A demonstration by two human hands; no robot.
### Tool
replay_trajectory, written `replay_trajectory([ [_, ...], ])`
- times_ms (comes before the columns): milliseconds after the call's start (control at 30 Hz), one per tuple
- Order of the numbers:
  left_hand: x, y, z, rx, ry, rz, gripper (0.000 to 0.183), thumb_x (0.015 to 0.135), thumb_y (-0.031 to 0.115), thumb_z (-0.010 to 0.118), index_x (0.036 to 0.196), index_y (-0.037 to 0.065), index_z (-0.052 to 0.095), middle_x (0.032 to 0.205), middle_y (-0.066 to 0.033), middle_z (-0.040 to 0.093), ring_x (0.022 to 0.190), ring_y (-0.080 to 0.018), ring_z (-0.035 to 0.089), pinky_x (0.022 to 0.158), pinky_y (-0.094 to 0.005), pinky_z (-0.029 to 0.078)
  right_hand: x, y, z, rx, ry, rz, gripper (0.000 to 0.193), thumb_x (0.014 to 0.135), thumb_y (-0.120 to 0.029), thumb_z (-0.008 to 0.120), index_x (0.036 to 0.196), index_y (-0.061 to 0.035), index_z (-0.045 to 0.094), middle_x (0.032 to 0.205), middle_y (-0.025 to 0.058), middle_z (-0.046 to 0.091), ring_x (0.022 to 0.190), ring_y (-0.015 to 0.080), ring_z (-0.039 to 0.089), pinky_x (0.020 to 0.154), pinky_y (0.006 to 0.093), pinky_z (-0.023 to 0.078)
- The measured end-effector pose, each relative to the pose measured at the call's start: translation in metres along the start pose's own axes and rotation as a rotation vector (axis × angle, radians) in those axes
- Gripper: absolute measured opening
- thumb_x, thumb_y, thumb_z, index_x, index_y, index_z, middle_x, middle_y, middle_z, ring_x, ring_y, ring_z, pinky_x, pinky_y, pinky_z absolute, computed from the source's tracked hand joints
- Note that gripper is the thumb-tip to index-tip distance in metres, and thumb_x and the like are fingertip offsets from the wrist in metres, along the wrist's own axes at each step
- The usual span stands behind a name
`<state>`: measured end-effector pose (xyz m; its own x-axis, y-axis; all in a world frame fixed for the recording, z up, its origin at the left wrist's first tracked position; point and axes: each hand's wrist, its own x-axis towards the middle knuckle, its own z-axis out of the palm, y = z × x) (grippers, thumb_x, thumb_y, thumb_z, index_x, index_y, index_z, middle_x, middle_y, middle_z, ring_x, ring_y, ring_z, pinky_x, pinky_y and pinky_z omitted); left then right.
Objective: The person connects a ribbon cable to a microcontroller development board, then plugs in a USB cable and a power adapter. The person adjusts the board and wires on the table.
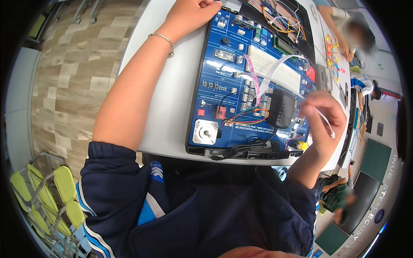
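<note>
A blue electronics training board (211, 92) sits in a black case on the white table in front of me. My right hand (325, 122) is over its right side, fingers pinched on a thin white cable (325, 117) whose end hangs beside the palm. My left hand (193, 16) is at the board's far left corner, its fingers curled by the case edge; what they grip is hidden. A white ribbon cable (275, 69) arches over the white breadboard (258, 60), beside a pink-and-white ribbon cable (254, 79). Nearest the right hand is a black plastic box (282, 108).
Several coloured wires (247, 117) run to a small red module. A stepper motor (205, 132) occupies the near left corner, and a black cord (247, 148) lies bundled along the near edge. More jumper wires (284, 19) fill the case lid. Another person (344, 26) is across the table.
</note>
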<state>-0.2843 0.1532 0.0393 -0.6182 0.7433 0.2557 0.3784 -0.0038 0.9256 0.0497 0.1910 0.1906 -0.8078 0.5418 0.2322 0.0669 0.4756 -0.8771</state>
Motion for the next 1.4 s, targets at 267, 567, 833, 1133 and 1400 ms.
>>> replay_trajectory([
  [267, 0.003, -0.014, -0.006, 0.045, -0.072, 0.078, 0.033, 0.098, 0.039, 0.068, 0.086, 0.008, 0.070, 0.075, 0.0047, 0.064, 0.071, -0.0040, 0.054, 0.068, -0.0215, 0.042, -0.027, 0.029, -0.030, 0.206, 0.150, 0.045, 0.016, 0.093, 0.002, 0.069, 0.108, 0.0081, 0.069, 0.094, 0.0170, 0.072, 0.073, 0.0180, 0.069, 0.069, 0.0277, 0.056],
  [567, 0.003, -0.017, -0.005, 0.002, -0.093, 0.045, 0.030, 0.100, 0.033, 0.068, 0.086, 0.007, 0.068, 0.076, 0.0079, 0.061, 0.071, -0.0011, 0.048, 0.066, -0.0192, 0.037, -0.025, 0.042, -0.022, -0.383, 0.225, -0.018, 0.021, 0.093, 0.005, 0.067, 0.113, 0.0043, 0.074, 0.096, 0.0179, 0.075, 0.085, 0.0197, 0.073, 0.079, 0.0288, 0.056],
  [833, -0.005, 0.001, -0.008, -0.099, -0.091, -0.107, 0.028, 0.101, 0.031, 0.067, 0.084, 0.009, 0.064, 0.074, 0.0099, 0.056, 0.068, 0.0011, 0.044, 0.062, -0.0175, 0.033, -0.021, 0.040, -0.012, -0.559, 0.145, -0.100, 0.025, 0.083, 0.010, 0.070, 0.107, 0.0030, 0.075, 0.091, 0.0138, 0.075, 0.082, 0.0253, 0.070, 0.081, 0.0331, 0.053],
  [1133, -0.006, 0.000, -0.013, -0.085, -0.109, -0.140, 0.026, 0.102, 0.031, 0.066, 0.086, 0.011, 0.065, 0.073, 0.0115, 0.054, 0.065, 0.0021, 0.041, 0.059, -0.0172, 0.030, -0.026, 0.034, -0.015, -0.349, -0.026, 0.019, 0.029, 0.072, 0.008, 0.079, 0.098, -0.0030, 0.078, 0.088, 0.0079, 0.078, 0.097, 0.0312, 0.072, 0.085, 0.0368, 0.055],
  [1400, -0.006, -0.002, -0.016, -0.092, -0.128, -0.112, 0.026, 0.102, 0.031, 0.065, 0.086, 0.010, 0.066, 0.072, 0.0117, 0.052, 0.063, 0.0020, 0.038, 0.058, -0.0178, 0.029, -0.025, 0.038, -0.022, -0.265, -0.149, 0.003, 0.028, 0.071, 0.001, 0.084, 0.098, -0.0019, 0.078, 0.085, 0.0081, 0.078, 0.105, 0.0316, 0.072, 0.088, 0.0398, 0.051],
])
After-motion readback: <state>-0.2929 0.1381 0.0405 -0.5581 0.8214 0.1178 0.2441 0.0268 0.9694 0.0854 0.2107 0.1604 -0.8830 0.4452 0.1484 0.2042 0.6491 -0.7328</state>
